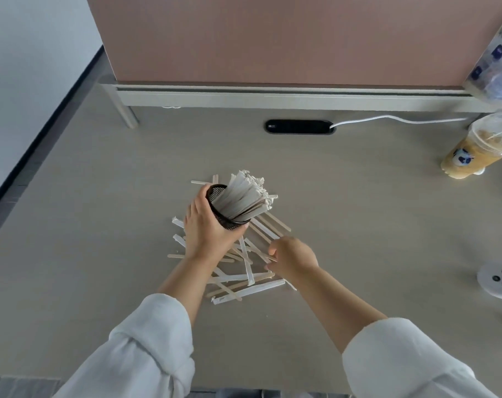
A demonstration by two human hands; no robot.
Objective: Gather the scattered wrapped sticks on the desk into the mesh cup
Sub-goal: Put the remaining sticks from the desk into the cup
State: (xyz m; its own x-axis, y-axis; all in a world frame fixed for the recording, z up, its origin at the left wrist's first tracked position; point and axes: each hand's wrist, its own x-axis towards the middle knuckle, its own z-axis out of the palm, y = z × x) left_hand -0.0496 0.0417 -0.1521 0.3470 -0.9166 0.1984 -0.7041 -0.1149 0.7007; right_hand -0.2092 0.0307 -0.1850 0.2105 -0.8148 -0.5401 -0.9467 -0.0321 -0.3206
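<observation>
Wrapped sticks [245, 196] fill the black mesh cup [225, 218], a thick white bundle leaning out of its mouth up and to the right, away from the fingers that hold it. The cup is tilted and lifted off the desk [359, 211], clasped around its side by the left hand [208, 231], whose fingers are curled snugly about the mesh with the thumb along the near rim.

More sticks lie loose in a crossed heap [244, 271] right under and between both hands, some in white paper, others showing bare wood. The right hand [294, 258] reaches into this heap from the right, its fingertips drawn close together at the sticks; whether they pinch one cannot be told. A few sticks poke out beyond the left knuckles, past the cup.

Both forearms wear rolled white sleeves [146, 354]. Well beyond the fingertips sit a black cable port [300, 127] with a white cable [387, 119], a pink partition [272, 38], and, far right, an iced drink cup [479, 150] and a white device [499, 280].
</observation>
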